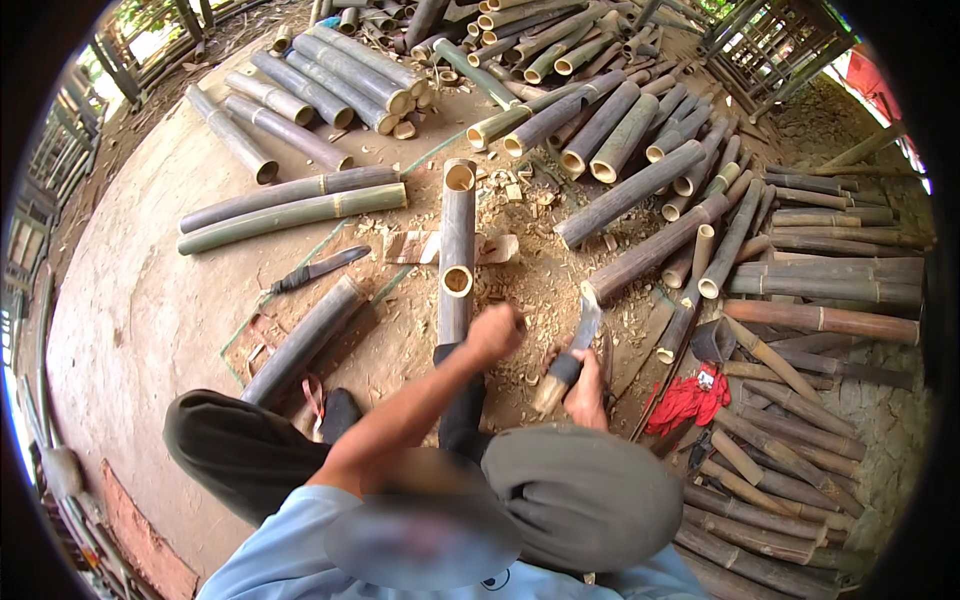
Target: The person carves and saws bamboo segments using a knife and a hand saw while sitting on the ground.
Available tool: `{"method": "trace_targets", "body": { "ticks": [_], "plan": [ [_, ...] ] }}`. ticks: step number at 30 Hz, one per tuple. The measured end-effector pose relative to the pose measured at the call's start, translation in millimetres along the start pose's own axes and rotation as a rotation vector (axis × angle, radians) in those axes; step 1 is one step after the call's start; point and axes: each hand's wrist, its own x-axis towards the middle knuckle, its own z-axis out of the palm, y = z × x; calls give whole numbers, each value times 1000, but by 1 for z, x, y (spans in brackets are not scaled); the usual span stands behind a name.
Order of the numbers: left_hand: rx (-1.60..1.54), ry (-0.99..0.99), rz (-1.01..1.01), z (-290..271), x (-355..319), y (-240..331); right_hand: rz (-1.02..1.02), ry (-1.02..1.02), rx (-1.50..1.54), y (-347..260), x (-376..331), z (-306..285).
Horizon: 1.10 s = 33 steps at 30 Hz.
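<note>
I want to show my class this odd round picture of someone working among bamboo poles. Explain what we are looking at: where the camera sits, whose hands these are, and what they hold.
There is no machine here, only a person working with bare hands. The single picture comes from a wide fisheye camera worn on the person's head, looking down, so straight edges bend near the rim. The person sits on the ground with knees bent. The left hand grips the near end of a bamboo tube lying on a small board. The right hand holds a big knife, blade pointing up. Wood chips cover the dirt floor. Cut bamboo poles lie all around, along with a second knife to the left and a red cloth to the right.
</note>
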Motion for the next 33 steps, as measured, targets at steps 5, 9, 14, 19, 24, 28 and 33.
{"method": "trace_targets", "body": {
  "ticks": [5, 9, 14, 19, 24, 28, 33],
  "plan": [
    [42, -351, 576, -40, -58, 75, -64, 129, -356, 21, -1, -25],
    [210, -189, 813, -82, -22, 88, -43, -88, -873, 37, 33, -1],
    [636, -679, 552, -84, 29, 61, -13, -297, -1222, 58, 60, 22],
    [324, -821, 328, -86, 59, 20, 424, 92, -811, 36, 76, 85],
    [-172, -528, 353, -91, 64, 12, 234, 27, -1235, 1, 92, 102],
    [-428, -184, 265, -104, 60, 3, 49, -532, -2049, -44, 117, 159],
    [-544, 302, 128, -100, 51, -5, -496, -1054, -2403, -54, 158, 211]
  ]
}}
